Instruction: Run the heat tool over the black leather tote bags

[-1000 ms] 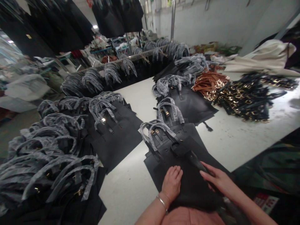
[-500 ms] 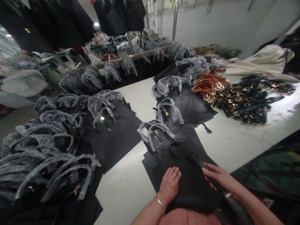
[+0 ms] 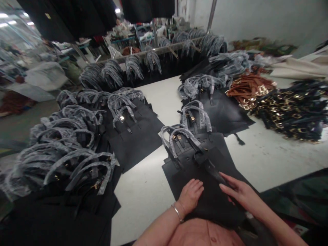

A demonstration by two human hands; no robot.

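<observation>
A black leather bag panel (image 3: 205,201) lies in front of me on a stack of similar black bag pieces. My left hand (image 3: 191,195) rests on it, fingers laid down and holding nothing. A long black strap (image 3: 214,172) runs across the panel, and my right hand (image 3: 234,191) is closed around it. The strap's far end reaches the small black loop near the panel's top edge; whether it passes through, I cannot tell. Just beyond are bag handles (image 3: 179,133) wrapped in clear plastic, with small gold buckles.
Plastic-wrapped handles (image 3: 74,160) on stacked black bags cover the left. To the right lie brown straps (image 3: 248,88) with gold clasps and a heap of black straps (image 3: 292,109) with gold hardware. A rail (image 3: 169,48) with hanging bags stands behind the white table (image 3: 142,188).
The view has turned left, so the scene sits farther right. The strap's far end has moved toward the bag's top edge, by the loop. My left hand stays on the panel.
</observation>
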